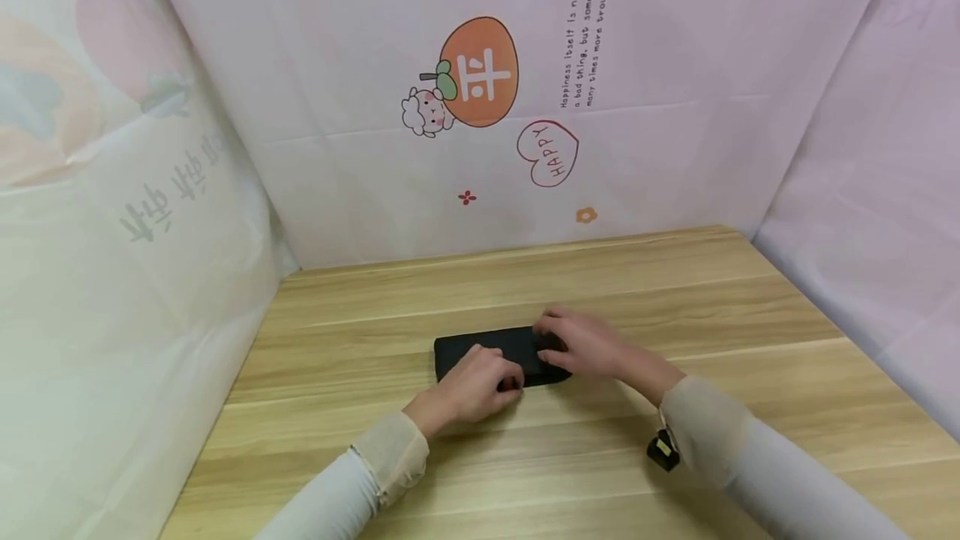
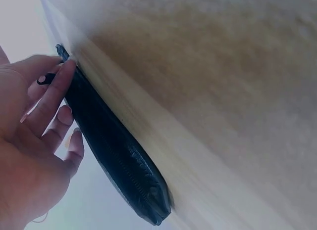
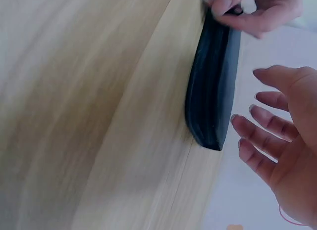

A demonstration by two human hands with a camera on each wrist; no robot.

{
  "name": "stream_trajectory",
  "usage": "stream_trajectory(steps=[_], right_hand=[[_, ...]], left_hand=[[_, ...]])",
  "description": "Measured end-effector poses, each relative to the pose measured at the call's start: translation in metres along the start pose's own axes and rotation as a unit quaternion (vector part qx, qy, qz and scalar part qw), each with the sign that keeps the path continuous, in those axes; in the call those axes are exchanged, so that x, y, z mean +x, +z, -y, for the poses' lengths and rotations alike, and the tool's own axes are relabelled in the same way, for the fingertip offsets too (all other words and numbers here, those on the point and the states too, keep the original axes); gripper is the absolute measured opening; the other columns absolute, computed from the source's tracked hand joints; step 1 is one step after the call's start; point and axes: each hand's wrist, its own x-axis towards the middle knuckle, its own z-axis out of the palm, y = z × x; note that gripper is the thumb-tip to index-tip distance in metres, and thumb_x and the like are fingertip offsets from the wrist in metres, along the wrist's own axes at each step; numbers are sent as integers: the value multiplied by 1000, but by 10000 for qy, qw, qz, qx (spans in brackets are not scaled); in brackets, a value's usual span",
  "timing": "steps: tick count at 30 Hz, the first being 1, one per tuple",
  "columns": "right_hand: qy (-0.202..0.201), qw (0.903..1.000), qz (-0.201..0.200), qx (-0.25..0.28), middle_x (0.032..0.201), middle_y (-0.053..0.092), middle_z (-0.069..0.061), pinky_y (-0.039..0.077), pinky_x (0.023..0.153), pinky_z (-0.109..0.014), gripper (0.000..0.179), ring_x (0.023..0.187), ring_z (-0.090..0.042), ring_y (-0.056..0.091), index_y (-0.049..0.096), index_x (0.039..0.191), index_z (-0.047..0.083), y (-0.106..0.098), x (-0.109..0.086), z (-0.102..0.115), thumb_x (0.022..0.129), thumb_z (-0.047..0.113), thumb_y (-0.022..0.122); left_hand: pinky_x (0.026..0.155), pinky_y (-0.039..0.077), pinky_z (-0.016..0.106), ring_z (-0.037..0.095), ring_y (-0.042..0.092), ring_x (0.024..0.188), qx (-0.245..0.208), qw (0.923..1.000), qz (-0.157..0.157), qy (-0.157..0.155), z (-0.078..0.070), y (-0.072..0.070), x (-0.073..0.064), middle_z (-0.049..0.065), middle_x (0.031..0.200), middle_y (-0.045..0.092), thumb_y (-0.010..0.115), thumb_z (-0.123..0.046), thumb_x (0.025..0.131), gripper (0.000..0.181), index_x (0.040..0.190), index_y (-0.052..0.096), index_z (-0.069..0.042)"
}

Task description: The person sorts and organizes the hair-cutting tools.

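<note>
A long black zippered pouch point(image 1: 487, 346) lies flat on the wooden table, with its zipper running along one narrow side in the left wrist view. My left hand point(image 1: 474, 384) is at its near edge. There the thumb and forefinger pinch the pouch by the zipper side, and a small black tab point(image 2: 46, 79) pokes out between the fingers. Over the right end hovers my right hand point(image 1: 583, 345), slightly blurred. Its fingers point(image 3: 265, 136) are spread and loosely bent, apart from the pouch in the right wrist view, holding nothing.
Wood-grained table point(image 1: 337, 440) surrounds the pouch. Pale printed cloth point(image 1: 337, 107) hangs at the back and along both sides. A small black device point(image 1: 663, 450) with a yellow label sits at the right wrist, below the sleeve cuff.
</note>
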Motion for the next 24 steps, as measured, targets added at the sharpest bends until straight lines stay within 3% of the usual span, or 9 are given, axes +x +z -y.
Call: stream_trajectory(steps=[4,9,15,24], right_hand=[[216,9985,507,64,139,53,-16,52,96,-47,63,118,-28,60,56,142,2,3,3,-2,93,36,77],[423,9931,1057,277,153,39,-27,45,106,-53,90,134,-40,49,39,154,-4,8,8,-2,88,42,81],[613,9913,1150,161,153,42,-26,44,107,-52,98,134,-40,49,39,152,-7,14,15,-8,84,47,84],[220,9954,929,-55,137,54,-19,50,100,-47,95,119,-32,59,50,144,-8,20,19,-13,78,49,88]], left_hand=[[72,43,22,1,53,72,-290,9996,-66,26,0,1,1,-16,78,67,72,-26,97,10,92,79,-21],[69,46,19,3,56,72,-467,9988,-121,-26,0,2,0,-9,83,70,68,-17,100,10,97,77,-14],[65,48,17,0,58,68,-688,9962,-58,-522,-3,-1,1,-5,82,69,70,-13,98,3,98,72,-10],[58,46,17,0,54,58,-763,9927,-63,-933,-6,-6,1,-6,72,67,74,-11,94,7,86,75,-10]])
